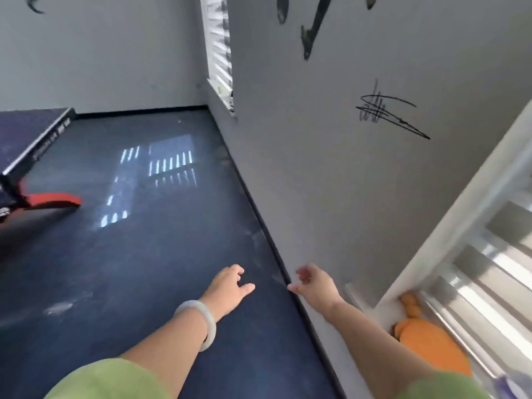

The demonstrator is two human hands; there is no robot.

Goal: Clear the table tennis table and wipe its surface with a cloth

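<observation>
Table tennis tabletop (26, 133), dark blue and flat with a pale edge stripe, lies well apart from our fingers (236, 269), far to their left and beyond them. In the head view only one corner shows, its visible edge running away from us. Our left hand (227, 287) is the nearer one. Both hands reach forward, fingers loosely curled and released, holding nothing. We count one tabletop, two hands, one pale round bracelet (201, 323) on the left wrist, and one soft orange item (426, 344) on the white sill (385, 309), right of the right hand (315, 286) and nearer us than its fingers. Whether that item is a cloth we cannot tell.
</observation>
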